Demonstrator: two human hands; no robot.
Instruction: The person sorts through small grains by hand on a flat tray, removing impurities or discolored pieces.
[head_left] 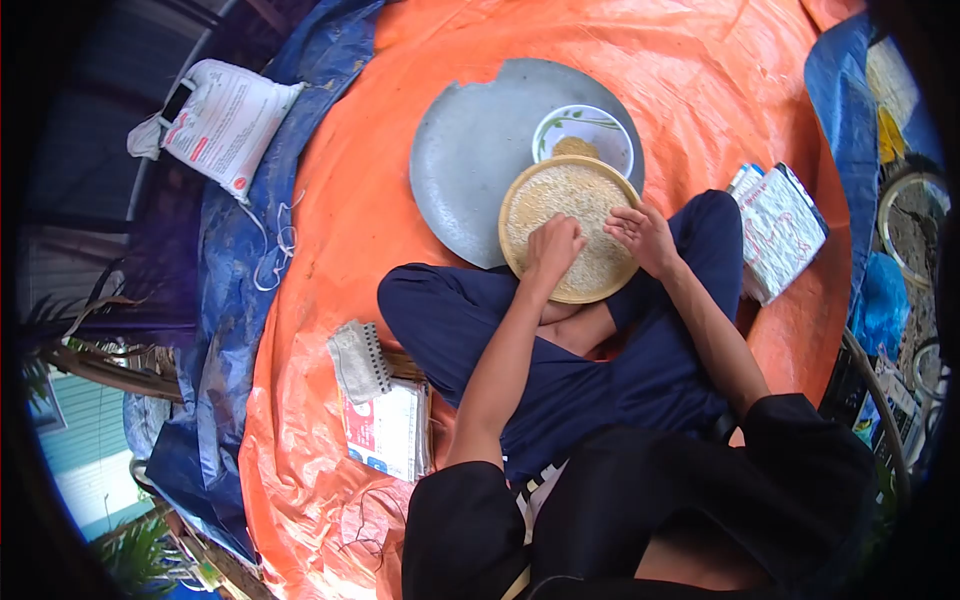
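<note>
A round, shallow tan tray full of pale grain rests over my crossed legs, its far edge overlapping a white bowl with a green leaf pattern. Some brownish grain lies in the bowl. Over the middle of the grain, my left hand is closed, fingers curled in; anything inside them is hidden. My right hand is at the tray's right side, fingers stretched out together and palm turned inward. Beneath bowl and tray lies a large grey disc with a broken-looking edge.
An orange tarp covers the ground, bordered by blue tarp. A white sack sits at upper left. Stacked papers and a spiral notebook lie left of my legs. A silvery packet is by my right knee.
</note>
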